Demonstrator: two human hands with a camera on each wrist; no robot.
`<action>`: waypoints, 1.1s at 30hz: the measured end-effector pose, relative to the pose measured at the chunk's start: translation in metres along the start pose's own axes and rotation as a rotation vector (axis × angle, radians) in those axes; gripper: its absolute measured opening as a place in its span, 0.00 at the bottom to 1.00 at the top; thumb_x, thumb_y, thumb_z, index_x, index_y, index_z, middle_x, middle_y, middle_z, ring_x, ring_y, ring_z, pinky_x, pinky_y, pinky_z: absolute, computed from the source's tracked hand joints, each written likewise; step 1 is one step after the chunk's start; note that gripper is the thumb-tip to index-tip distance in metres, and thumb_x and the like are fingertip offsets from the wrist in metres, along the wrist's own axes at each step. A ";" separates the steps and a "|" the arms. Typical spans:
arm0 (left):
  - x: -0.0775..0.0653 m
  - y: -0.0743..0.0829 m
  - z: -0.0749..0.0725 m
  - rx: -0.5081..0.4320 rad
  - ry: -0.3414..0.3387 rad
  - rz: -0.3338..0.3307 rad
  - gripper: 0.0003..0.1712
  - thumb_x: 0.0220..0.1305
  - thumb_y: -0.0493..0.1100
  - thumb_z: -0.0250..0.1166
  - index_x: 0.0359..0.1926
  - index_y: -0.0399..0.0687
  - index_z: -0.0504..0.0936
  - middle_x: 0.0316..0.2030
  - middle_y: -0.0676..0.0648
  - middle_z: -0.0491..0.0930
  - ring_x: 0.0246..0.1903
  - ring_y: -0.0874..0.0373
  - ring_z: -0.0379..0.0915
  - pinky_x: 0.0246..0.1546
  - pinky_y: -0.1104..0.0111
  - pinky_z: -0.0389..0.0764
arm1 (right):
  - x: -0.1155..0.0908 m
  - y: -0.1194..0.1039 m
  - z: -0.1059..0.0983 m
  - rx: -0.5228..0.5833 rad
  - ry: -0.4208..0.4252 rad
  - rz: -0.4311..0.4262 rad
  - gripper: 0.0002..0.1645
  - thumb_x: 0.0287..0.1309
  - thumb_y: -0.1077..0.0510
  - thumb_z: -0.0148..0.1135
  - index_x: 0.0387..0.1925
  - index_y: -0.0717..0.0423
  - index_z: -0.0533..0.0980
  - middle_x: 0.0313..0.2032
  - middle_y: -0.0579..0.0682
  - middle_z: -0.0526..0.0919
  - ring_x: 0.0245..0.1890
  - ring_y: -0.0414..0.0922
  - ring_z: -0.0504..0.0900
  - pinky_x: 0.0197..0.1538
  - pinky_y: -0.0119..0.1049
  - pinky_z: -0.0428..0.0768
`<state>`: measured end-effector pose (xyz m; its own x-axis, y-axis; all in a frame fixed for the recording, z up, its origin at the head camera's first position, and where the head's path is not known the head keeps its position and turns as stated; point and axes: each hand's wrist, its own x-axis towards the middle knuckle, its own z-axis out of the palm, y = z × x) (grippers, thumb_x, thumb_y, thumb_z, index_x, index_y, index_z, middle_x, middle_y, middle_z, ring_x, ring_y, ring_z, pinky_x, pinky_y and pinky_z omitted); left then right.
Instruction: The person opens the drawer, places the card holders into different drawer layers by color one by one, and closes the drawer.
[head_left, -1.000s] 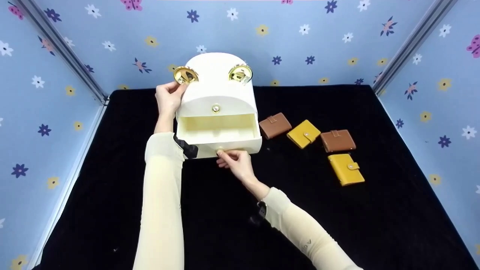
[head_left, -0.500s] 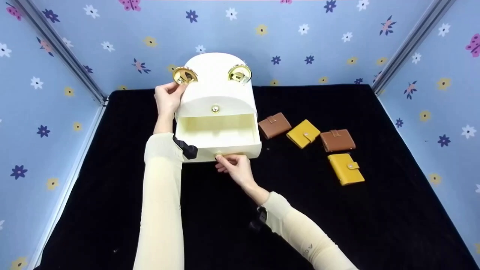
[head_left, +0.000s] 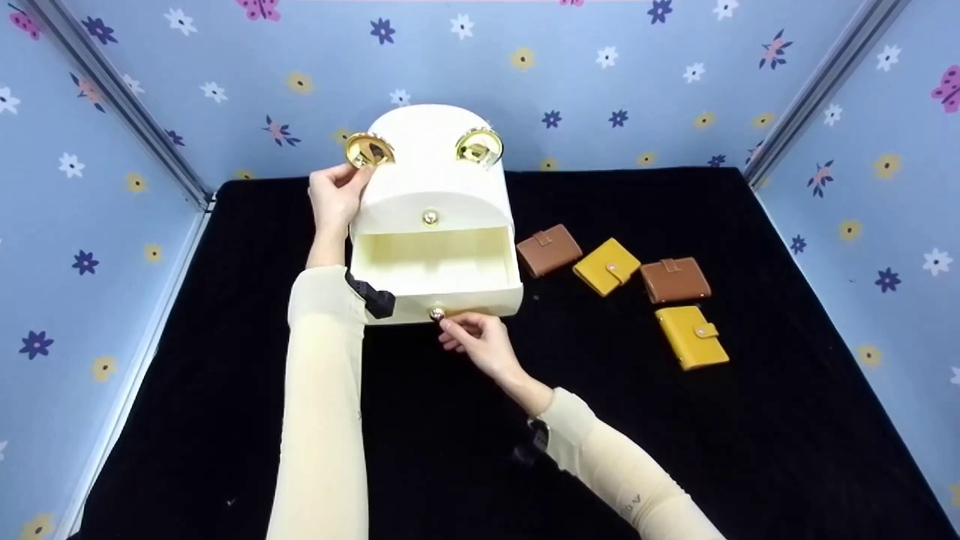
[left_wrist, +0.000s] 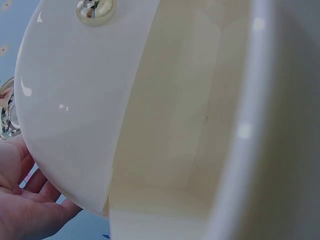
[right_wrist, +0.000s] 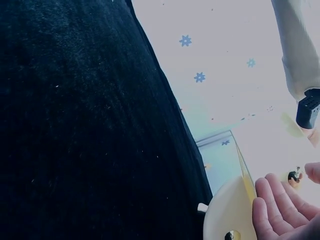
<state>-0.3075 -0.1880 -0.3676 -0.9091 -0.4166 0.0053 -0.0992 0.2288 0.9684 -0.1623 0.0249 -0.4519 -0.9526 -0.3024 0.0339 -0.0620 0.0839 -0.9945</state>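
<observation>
A white dome-topped drawer box (head_left: 427, 169) with two round gold eye-like discs stands before me in the head view. Its lower drawer (head_left: 442, 266) is pulled out, and nothing lies inside. A small gold knob (head_left: 437, 313) sits on the drawer front. My right hand (head_left: 484, 341) is just right of that knob, thumb and fingertips close beside it; the right wrist view shows its fingers (right_wrist: 277, 200) extended and parted from the thumb. My left hand (head_left: 335, 196) rests against the box's left side under the left gold disc (head_left: 369, 150), its fingers (left_wrist: 37, 182) partly hidden behind the box edge.
Right of the box, a brown wallet (head_left: 551, 250), a yellow wallet (head_left: 607, 268), another brown wallet (head_left: 676, 281) and another yellow wallet (head_left: 691, 337) lie on the black cloth (head_left: 600, 420). Flower-patterned blue panels (head_left: 600, 90) enclose the back and sides.
The lower drawer has come out slightly farther toward me. My right hand has let go of its knob and shifted a little right. The left hand keeps its place.
</observation>
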 end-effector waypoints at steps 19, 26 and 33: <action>0.001 -0.001 0.000 0.011 -0.002 0.015 0.18 0.54 0.46 0.64 0.44 0.43 0.81 0.41 0.44 0.80 0.36 0.60 0.75 0.37 0.73 0.74 | -0.025 0.012 -0.056 -0.104 -0.015 -0.046 0.11 0.54 0.68 0.56 0.37 0.76 0.74 0.30 0.65 0.80 0.31 0.62 0.78 0.32 0.37 0.78; 0.002 -0.002 0.000 -0.005 0.002 0.015 0.19 0.53 0.45 0.65 0.46 0.43 0.80 0.42 0.43 0.79 0.38 0.59 0.75 0.39 0.73 0.74 | -0.031 0.017 -0.078 -0.144 0.045 -0.050 0.11 0.53 0.69 0.56 0.37 0.77 0.74 0.30 0.64 0.80 0.30 0.59 0.79 0.30 0.26 0.75; 0.003 -0.003 -0.001 0.008 0.009 0.017 0.18 0.52 0.45 0.65 0.45 0.44 0.81 0.41 0.44 0.80 0.37 0.60 0.75 0.39 0.73 0.74 | -0.039 0.025 -0.101 -0.196 0.105 -0.036 0.11 0.52 0.68 0.58 0.37 0.75 0.75 0.31 0.63 0.81 0.30 0.54 0.80 0.33 0.29 0.77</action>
<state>-0.3094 -0.1903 -0.3700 -0.9068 -0.4208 0.0244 -0.0867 0.2428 0.9662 -0.1572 0.1349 -0.4681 -0.9740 -0.2084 0.0892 -0.1433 0.2613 -0.9546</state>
